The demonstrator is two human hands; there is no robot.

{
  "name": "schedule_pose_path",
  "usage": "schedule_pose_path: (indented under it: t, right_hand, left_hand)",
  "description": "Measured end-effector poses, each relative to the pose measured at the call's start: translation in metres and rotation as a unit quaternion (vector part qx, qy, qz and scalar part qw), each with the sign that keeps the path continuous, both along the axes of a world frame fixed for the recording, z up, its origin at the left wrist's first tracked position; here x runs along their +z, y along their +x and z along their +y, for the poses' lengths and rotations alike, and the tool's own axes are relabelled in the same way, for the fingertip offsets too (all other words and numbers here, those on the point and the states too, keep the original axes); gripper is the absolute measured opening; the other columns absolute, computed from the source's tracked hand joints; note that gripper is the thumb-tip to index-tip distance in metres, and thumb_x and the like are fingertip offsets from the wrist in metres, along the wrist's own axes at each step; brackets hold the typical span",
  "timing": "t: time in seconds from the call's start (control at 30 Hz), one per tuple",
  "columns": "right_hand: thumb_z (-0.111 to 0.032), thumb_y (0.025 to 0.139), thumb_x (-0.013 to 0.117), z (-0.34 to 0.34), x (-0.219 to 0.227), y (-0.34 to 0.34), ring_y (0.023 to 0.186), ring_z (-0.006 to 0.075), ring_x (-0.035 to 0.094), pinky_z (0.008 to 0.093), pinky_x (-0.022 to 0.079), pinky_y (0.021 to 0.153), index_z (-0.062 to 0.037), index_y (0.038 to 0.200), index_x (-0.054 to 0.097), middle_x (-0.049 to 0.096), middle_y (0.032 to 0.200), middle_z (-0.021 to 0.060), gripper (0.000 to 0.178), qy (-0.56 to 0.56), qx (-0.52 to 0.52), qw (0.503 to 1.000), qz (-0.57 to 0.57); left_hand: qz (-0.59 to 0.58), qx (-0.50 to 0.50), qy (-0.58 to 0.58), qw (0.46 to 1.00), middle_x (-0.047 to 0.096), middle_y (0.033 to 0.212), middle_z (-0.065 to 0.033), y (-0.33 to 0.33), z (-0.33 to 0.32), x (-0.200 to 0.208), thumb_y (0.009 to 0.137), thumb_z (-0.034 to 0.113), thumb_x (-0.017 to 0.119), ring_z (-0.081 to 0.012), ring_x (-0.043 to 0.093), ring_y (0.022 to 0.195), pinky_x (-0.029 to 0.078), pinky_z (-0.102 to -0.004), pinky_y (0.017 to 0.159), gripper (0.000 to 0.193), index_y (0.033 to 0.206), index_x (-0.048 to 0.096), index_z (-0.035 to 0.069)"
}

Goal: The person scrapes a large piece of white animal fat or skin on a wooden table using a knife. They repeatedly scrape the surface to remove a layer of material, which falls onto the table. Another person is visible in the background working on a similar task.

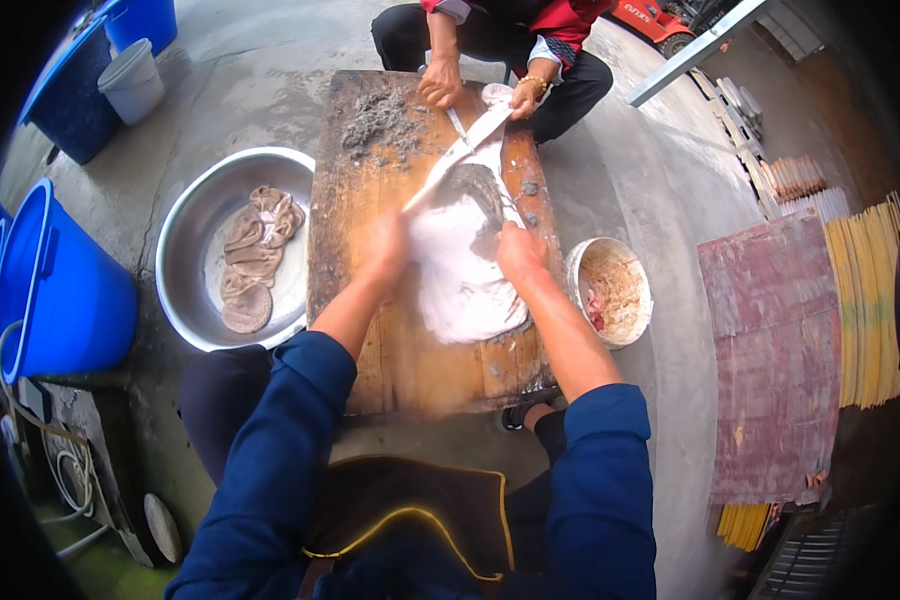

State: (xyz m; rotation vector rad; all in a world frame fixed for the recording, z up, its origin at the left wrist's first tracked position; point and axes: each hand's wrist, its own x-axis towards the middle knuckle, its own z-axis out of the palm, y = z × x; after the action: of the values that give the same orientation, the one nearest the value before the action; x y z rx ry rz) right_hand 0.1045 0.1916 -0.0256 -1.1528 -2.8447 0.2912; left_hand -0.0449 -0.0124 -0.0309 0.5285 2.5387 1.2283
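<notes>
A wet, whitish animal skin [450,265] lies on a wooden board [370,345], with a grey patch of residue on its upper part. My left hand [385,245], smeared by motion, is at the lower end of a taut pale fold of this skin. The fold runs up to the co-worker's hand [526,98]. Closed, my right hand [522,250] grips a narrow blade-like tool [511,212] at the skin's right edge; its full shape is hidden. Across the board, the co-worker's other hand [440,82] holds a slim knife-like tool [457,122] near the fold.
Grey scrapings [378,125] are heaped on the board's far left. A metal basin [185,305] with brown, wrinkled skin-like pieces [255,255] stands left; a white bucket [642,310] of pale scraps stands right. Blue tubs [80,310] line the left side. Stacked boards [770,360] lie far right.
</notes>
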Motion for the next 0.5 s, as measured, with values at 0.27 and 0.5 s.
schedule_pose_path:
  t: [0.27,0.5]
  right_hand:
    - [-0.024,0.1,0.051,-0.091,0.035,0.007,0.1,0.0479,0.066,0.0541,0.049,0.09,-0.0011,0.102,0.063,0.07,0.101,0.0273,0.026,-0.036,0.104,0.991,-0.07]
    - [-0.028,0.1,0.052,-0.034,0.038,0.025,0.104,0.0467,0.065,0.053,0.05,0.091,-0.0002,0.104,0.066,0.069,0.105,0.0283,0.031,-0.021,0.027,0.998,-0.058]
  left_hand:
    - [0.049,0.005,-0.085,0.995,0.071,0.099,-0.0275,-0.016,-0.01,-0.016,0.098,0.027,0.055,-0.0458,0.068,0.096,0.052,-0.0551,0.083,0.028,0.103,0.066,0.001]
    - [0.047,0.012,-0.092,0.995,0.072,0.102,-0.0246,-0.019,-0.005,-0.013,0.096,0.027,0.058,-0.0439,0.069,0.097,0.053,-0.0527,0.083,0.026,0.101,0.068,0.002]
